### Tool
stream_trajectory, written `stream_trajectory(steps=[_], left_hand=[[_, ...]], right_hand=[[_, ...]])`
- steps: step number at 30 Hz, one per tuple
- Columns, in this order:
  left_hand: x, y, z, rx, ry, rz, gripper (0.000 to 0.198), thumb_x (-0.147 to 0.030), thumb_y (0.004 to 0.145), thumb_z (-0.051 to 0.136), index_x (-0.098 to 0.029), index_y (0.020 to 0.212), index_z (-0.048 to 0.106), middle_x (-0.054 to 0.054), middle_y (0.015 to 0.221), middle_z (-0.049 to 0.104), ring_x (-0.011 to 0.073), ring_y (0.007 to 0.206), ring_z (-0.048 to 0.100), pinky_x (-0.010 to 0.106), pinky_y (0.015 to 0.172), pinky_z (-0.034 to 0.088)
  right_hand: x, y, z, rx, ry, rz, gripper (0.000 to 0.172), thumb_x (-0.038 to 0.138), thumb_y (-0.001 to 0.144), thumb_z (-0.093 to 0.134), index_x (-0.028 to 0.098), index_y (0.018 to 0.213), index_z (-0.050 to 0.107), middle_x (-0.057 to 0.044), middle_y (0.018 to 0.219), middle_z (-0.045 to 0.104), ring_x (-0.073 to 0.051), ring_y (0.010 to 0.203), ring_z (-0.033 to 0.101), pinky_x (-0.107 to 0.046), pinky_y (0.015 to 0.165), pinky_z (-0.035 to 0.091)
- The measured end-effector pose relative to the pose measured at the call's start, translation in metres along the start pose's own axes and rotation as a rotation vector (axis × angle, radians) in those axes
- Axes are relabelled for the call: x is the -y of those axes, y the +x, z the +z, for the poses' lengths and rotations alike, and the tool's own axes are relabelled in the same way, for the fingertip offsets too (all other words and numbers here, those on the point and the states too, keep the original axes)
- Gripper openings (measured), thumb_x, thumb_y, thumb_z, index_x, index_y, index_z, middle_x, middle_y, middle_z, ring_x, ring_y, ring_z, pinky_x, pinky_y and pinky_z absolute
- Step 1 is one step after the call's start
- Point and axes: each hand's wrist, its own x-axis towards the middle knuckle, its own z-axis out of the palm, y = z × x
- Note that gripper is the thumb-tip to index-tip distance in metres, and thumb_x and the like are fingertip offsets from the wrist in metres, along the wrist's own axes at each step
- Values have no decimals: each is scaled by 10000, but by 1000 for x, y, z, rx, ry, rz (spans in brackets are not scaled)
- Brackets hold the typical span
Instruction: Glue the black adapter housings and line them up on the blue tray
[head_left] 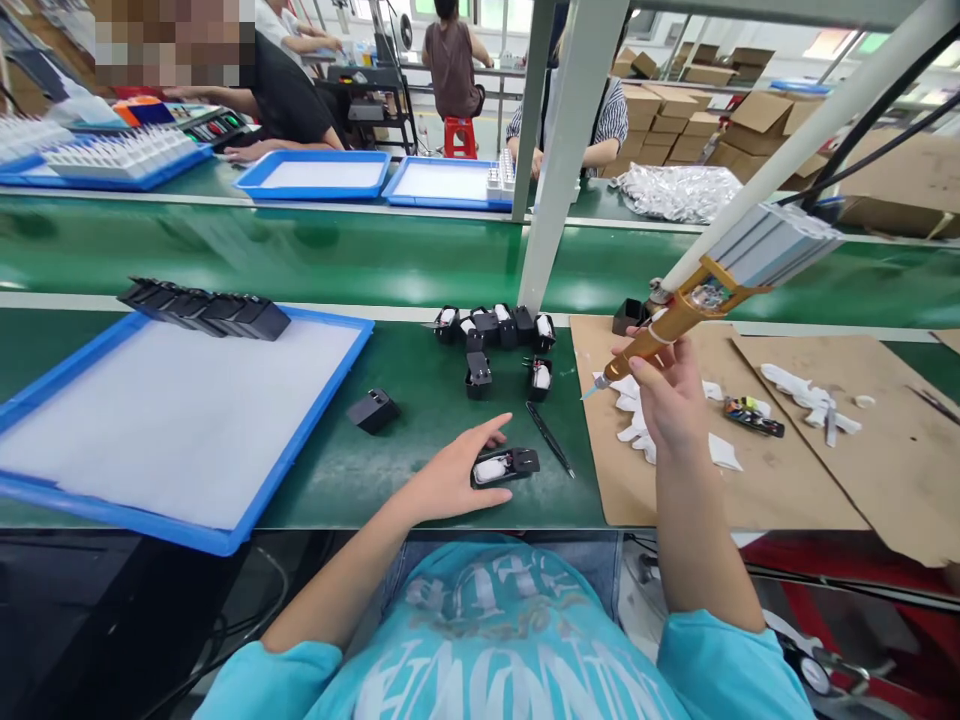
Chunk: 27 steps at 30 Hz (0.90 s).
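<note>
My left hand (446, 475) rests on the green bench, its thumb and a bent finger bracketing a small black plastic housing (517, 462) with a white part inside; the index finger is raised off it. In my right hand (671, 395) is a gold-coloured glue dispenser (656, 335) with a thin blue needle tip, held in the air and pointing down to the left. Black tweezers (550, 440) lie just right of the housing. Beyond my left hand stand several similar black housings (501, 325) with white parts. A closed black case (373, 411) lies to the left.
A blue-rimmed tray (300, 440) at left bears a row of black cases (206, 308). Brown cardboard (622, 490) at right carries white gloves (637, 420) and a small electronic part (754, 416). A white post (562, 160) rises behind the bench. Several people sit beyond.
</note>
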Motion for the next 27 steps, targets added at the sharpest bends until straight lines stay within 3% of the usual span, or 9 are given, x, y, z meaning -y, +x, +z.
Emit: stream_trajectory(steps=[3, 7, 10, 13, 16, 19, 23, 27], left_hand=[[-2, 13, -2, 142, -113, 14, 865, -280, 767, 699, -334, 1517, 272, 59, 1275, 621, 238, 1090, 609, 386, 970, 453], [-4, 26, 0, 189, -125, 51, 554, -129, 727, 613, -300, 1254, 600, 16, 1156, 659, 215, 1057, 610, 344, 944, 467], [-6, 20, 3, 85, -44, 42, 404, -128, 749, 599, -261, 1128, 641, 26, 1127, 657, 215, 1079, 600, 356, 976, 465], [-6, 5, 8, -65, 72, 24, 428, -194, 827, 594, -260, 1249, 569, 55, 1248, 628, 230, 1164, 578, 388, 1041, 441], [-1, -11, 13, -126, 146, 15, 593, -239, 864, 601, -287, 1422, 405, 70, 1434, 512, 244, 1309, 493, 417, 1119, 388], [8, -22, 21, -255, 176, -11, 583, -246, 858, 624, -290, 1401, 419, 90, 1406, 496, 251, 1302, 498, 432, 1102, 416], [17, -28, 34, -497, 145, -66, 408, -255, 813, 665, -241, 1205, 549, 97, 1197, 493, 241, 1145, 571, 390, 923, 535], [18, -27, 40, -525, 117, -103, 324, -243, 797, 666, -217, 1088, 525, 106, 1203, 530, 252, 1128, 586, 401, 920, 513]], right_hand=[[1, -7, 5, 1, 13, -9, 549, 386, 807, 606, 403, 1307, 380, -50, 1323, 534, -242, 1071, 655, -490, 972, 528], [2, -14, 18, 2, 92, -11, 523, 481, 813, 581, 384, 1298, 410, -66, 1302, 544, -219, 961, 666, -444, 886, 558], [5, -20, 31, 28, 201, -18, 496, 552, 810, 567, 349, 1255, 483, -68, 1280, 544, -162, 786, 635, -362, 731, 571], [10, -27, 44, 91, 302, -20, 537, 620, 801, 560, 326, 1247, 511, -71, 1256, 552, -108, 595, 553, -300, 511, 504], [16, -35, 57, 143, 387, -16, 532, 601, 815, 577, 321, 1261, 508, -57, 1158, 600, -63, 451, 462, -270, 378, 397], [25, -45, 72, 164, 503, 0, 536, 577, 820, 596, 326, 1279, 480, -36, 1079, 627, -41, 387, 418, -247, 320, 325], [35, -55, 97, 163, 611, 11, 534, 581, 796, 634, 313, 1229, 473, -27, 1013, 633, -52, 376, 431, -255, 301, 312], [42, -61, 119, 168, 699, 7, 566, 584, 775, 663, 311, 1217, 438, -22, 985, 631, -55, 368, 426, -263, 308, 310]])
